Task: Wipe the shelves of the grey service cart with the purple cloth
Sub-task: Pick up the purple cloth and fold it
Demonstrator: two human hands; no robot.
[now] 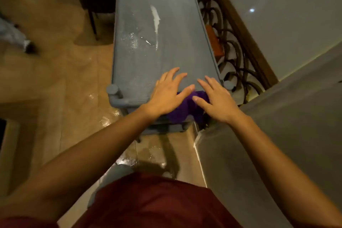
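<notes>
The grey service cart (166, 46) stands in front of me, its top shelf seen from above with a white streak (155, 20) and wet spots on it. A purple cloth (183, 109) hangs bunched over the cart's near edge, partly hidden under my hands. My left hand (166, 94) hovers over the near edge with fingers spread, just left of the cloth. My right hand (214, 98) is spread too, its thumb above the cloth's right part. Neither hand grips the cloth. The lower shelves are hidden below the top one.
A dark wrought-iron railing (229, 42) with a wooden handrail runs along the cart's right side. A grey wall ledge (277, 135) is at my right. Glossy beige floor tiles (64, 89) lie to the left, with dark furniture legs (92, 22) beyond.
</notes>
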